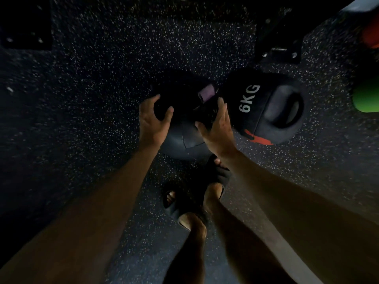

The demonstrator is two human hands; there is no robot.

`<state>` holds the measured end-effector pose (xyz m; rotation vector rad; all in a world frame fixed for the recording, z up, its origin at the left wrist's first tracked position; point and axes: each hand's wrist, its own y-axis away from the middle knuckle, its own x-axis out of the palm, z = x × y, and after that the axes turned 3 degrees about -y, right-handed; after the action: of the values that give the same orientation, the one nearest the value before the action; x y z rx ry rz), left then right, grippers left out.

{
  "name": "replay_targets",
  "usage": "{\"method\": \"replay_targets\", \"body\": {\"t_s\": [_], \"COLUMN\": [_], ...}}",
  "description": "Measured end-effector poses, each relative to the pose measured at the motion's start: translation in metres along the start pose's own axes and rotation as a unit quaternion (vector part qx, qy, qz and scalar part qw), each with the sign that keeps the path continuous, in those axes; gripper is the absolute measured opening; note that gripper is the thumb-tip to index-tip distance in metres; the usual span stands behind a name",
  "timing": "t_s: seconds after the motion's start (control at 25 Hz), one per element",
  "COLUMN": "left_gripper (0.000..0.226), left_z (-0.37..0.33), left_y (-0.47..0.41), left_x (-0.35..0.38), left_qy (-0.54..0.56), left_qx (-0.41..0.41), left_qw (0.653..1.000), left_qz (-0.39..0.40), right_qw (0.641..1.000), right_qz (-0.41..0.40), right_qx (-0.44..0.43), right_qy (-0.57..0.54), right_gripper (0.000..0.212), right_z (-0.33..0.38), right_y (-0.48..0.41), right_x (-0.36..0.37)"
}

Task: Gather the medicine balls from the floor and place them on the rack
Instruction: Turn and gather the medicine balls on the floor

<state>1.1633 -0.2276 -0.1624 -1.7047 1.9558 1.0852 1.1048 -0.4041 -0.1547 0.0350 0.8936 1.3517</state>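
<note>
A black medicine ball (185, 138) with a purple patch lies on the speckled rubber floor in front of my feet. My left hand (152, 121) grips its left handle, thumb hooked into the opening. My right hand (217, 128) holds the ball's right side, fingers curled over its handle. Touching it on the right sits a second black medicine ball (266, 105) marked 6KG, with a handle recess and a red mark, nothing holding it.
A black rack foot with bolts (276, 50) stands on the floor behind the 6KG ball. A green ball (367, 97) and a red ball (372, 35) show at the right edge. My feet in black slides (213, 177) stand just below the balls.
</note>
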Motion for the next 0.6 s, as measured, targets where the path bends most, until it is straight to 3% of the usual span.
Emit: {"method": "replay_targets", "body": {"t_s": [0.12,0.28,0.6], "left_gripper": [0.077,0.081,0.073], "left_z": [-0.003,-0.032,-0.059], "left_y": [0.006,-0.016,-0.038], "left_x": [0.012,0.024,0.001], "left_qy": [-0.073,-0.077,-0.140], "left_qx": [0.014,-0.017,-0.020], "left_qw": [0.996,0.993,0.974], "left_qz": [0.053,0.083,0.176], "right_qw": [0.999,0.993,0.992], "right_qz": [0.002,-0.033,-0.002], "right_qx": [0.039,0.113,0.122], "right_qy": [0.038,0.020,0.033], "right_gripper": [0.086,0.074,0.062], "right_z": [0.011,0.021,0.033], "right_y": [-0.036,-0.067,-0.038], "right_x": [-0.012,-0.022,-0.044]}}
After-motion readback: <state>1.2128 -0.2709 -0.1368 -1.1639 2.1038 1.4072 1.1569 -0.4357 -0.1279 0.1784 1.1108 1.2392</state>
